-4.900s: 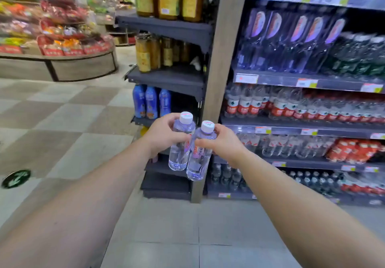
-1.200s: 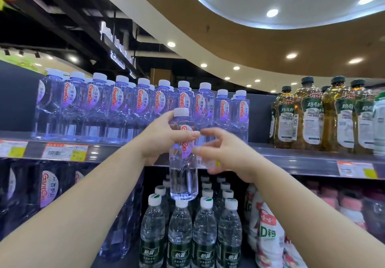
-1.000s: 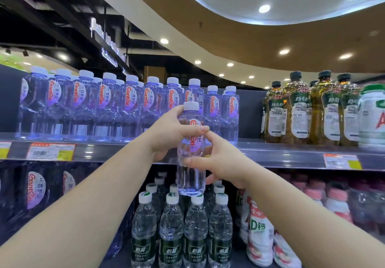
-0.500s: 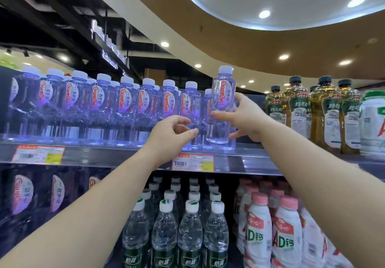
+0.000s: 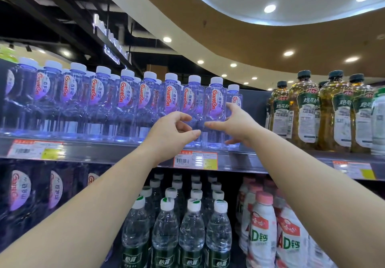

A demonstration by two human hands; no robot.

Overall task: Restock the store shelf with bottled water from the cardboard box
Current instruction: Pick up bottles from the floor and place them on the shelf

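A row of clear water bottles (image 5: 123,100) with white caps and red-lettered labels fills the upper shelf (image 5: 104,153). The front bottle at the row's right end (image 5: 215,98) stands upright on the shelf. My right hand (image 5: 235,126) is spread beside its lower half, thumb in front of the bottle and forefinger up along its right side, without closing on it. My left hand (image 5: 170,134) hovers just left of it, fingers loosely curled and holding nothing. The cardboard box is out of view.
Amber drink bottles (image 5: 306,111) with green labels stand on the same shelf to the right, past a small gap. An orange price tag (image 5: 195,160) sits on the shelf rail. Below are green-labelled water bottles (image 5: 191,226), pink-capped white bottles (image 5: 262,236) and large dark bottles (image 5: 20,190).
My right hand has set the lifted bottle down at the row's right end and loosened its hold. My left hand let go of that bottle earlier and stays open.
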